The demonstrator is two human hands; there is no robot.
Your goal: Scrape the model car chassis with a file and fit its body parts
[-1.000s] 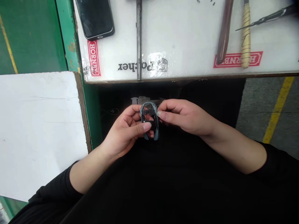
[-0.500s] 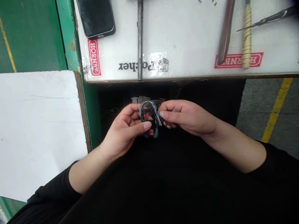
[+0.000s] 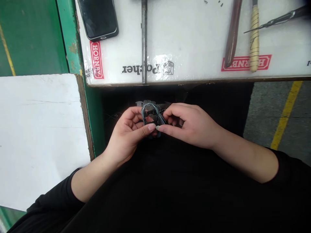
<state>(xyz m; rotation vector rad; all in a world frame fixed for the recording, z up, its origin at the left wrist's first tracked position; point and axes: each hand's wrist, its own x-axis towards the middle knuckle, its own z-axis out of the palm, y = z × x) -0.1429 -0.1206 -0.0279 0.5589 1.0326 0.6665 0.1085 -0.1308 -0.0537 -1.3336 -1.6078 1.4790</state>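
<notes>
A person's left hand (image 3: 127, 131) grips a small gray-blue looped part (image 3: 157, 111), thumb across its lower end, while the right hand (image 3: 194, 126) pinches its side, thumb tips close together, just short of a white-topped table (image 3: 191, 38) where a black phone (image 3: 98, 19) and a metal rod (image 3: 144, 42) lie.

From the wearer's head, one camera looks forward and steeply down, close above the black-clothed torso (image 3: 155, 187), with the left hand (image 3: 128, 132) and right hand (image 3: 194, 124) mid-view and the worktop (image 3: 189, 38) beyond.
</notes>
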